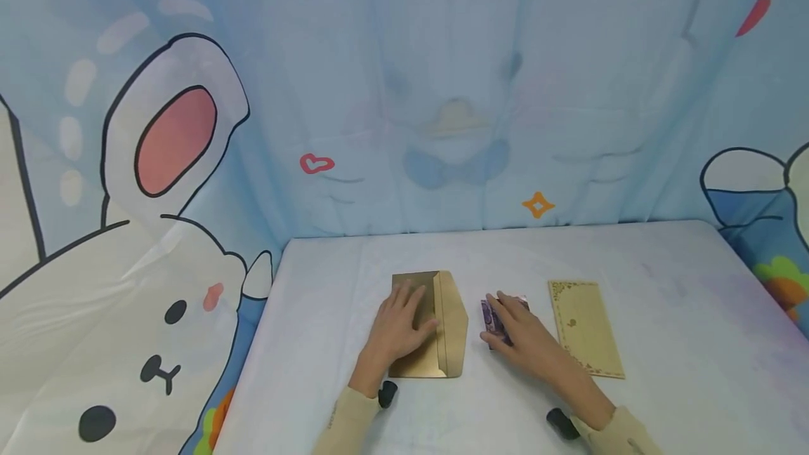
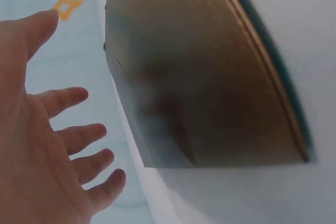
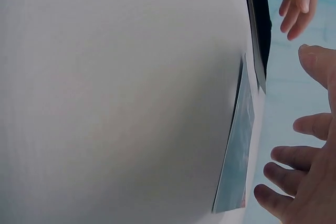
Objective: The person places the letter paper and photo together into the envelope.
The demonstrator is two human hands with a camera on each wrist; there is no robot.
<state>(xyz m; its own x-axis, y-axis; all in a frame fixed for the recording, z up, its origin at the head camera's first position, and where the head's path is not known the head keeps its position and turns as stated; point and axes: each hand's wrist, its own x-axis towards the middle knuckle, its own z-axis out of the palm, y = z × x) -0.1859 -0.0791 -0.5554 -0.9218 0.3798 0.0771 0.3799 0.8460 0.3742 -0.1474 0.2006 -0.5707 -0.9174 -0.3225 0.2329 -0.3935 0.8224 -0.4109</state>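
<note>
A gold envelope [image 1: 451, 328] lies on the white table with its flap spread out to the right. Over its body hovers my left hand [image 1: 397, 328], fingers spread; the left wrist view shows a gap between that hand [image 2: 37, 129] and the shiny envelope [image 2: 220, 77]. My right hand [image 1: 524, 332] is above a small purple printed paper or card [image 1: 488, 314] and partly covers it. Seen from the right wrist, this flat glossy piece [image 3: 236, 150] lies on the table, apart from the loosely spread fingers [image 3: 286, 156].
To the right of my right hand lies a pale yellow card [image 1: 588, 328] with a brown ornamental border. Small black devices [image 1: 387, 394] sit by both wrists. A light blue cartoon cloth [image 1: 442, 90] hangs behind the white tabletop [image 1: 682, 314].
</note>
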